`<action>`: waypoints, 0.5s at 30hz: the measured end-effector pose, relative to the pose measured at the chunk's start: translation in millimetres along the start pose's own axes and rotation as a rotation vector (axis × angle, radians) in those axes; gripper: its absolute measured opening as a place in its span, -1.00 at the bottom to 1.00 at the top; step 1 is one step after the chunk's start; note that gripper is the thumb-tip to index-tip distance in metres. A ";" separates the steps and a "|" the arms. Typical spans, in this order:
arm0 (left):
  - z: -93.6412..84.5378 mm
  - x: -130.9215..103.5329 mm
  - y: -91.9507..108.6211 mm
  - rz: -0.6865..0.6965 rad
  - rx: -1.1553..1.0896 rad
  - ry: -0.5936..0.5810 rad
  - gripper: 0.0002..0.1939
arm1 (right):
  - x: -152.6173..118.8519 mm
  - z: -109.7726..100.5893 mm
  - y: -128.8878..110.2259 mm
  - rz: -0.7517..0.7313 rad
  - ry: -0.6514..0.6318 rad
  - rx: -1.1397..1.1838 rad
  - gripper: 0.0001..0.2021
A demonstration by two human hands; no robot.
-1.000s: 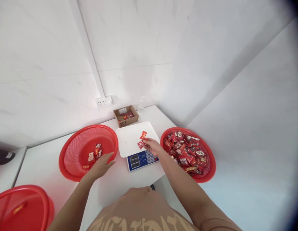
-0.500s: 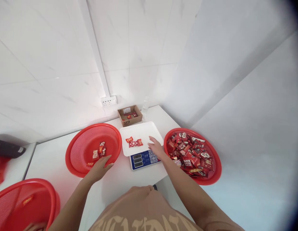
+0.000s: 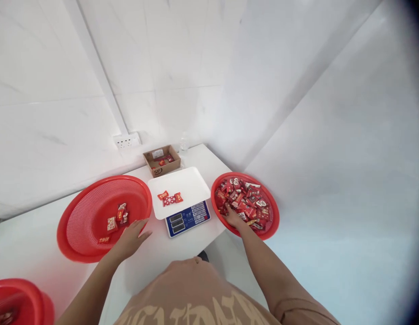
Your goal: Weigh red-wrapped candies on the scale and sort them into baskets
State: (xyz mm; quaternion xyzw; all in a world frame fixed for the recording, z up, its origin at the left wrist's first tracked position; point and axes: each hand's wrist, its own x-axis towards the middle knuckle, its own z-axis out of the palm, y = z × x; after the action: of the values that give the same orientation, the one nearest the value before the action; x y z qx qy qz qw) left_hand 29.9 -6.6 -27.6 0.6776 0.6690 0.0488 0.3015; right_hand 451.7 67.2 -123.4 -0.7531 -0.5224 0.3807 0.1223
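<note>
My right hand (image 3: pixel 232 216) reaches over the near left rim of a red basket (image 3: pixel 276 221), its fingers apart among a heap of red-wrapped candies (image 3: pixel 248 205). Whether a fingertip touches a piece is hard to make out. Stretched out flat, my left hand (image 3: pixel 131 237) is over the near right rim of another red mesh basket (image 3: pixel 76 212), holding nothing. A few wrapped candies (image 3: pixel 121 214) lie inside that basket. Between the hands stands a digital scale (image 3: pixel 187 220) with a white tray (image 3: pixel 185 180). On the tray are several red candy packets (image 3: pixel 169 200).
A cardboard box (image 3: pixel 162 161) with a few red packets stands at the back, beside a clear plastic bottle (image 3: pixel 184 143). Part of a third red basket (image 3: pixel 30 293) shows at lower left. Walls close off the white table (image 3: pixel 196 248) behind and to the right.
My right hand has moved from beside the scale's tray into the right basket of candies. My left hand stays by the left basket's rim. The view has turned to the right.
</note>
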 end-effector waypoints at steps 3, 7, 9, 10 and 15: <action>1.8 2.2 1.2 0.016 0.016 -0.015 -0.37 | 6.8 1.3 -14.2 0.144 -0.033 0.037 -0.13; 3.6 0.9 -1.2 0.019 0.010 -0.004 -0.38 | 9.4 4.7 -20.6 0.215 -0.001 -0.034 -0.06; 4.4 -0.3 -2.9 0.009 0.009 -0.006 -0.38 | 8.9 5.9 -17.0 0.173 0.044 -0.096 -0.07; 4.8 -0.9 -3.6 0.002 0.010 -0.007 -0.37 | 8.7 6.0 -14.1 0.141 0.072 -0.114 -0.10; 5.5 -1.9 -5.8 -0.013 0.009 0.009 -0.37 | 8.9 0.3 2.7 0.007 0.193 0.036 -0.54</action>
State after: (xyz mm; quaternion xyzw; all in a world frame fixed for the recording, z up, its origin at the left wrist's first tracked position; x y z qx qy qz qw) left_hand 27.2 -10.8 -34.2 0.6741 0.6752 0.0470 0.2958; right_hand 454.9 73.8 -129.2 -0.7859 -0.4985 0.3160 0.1844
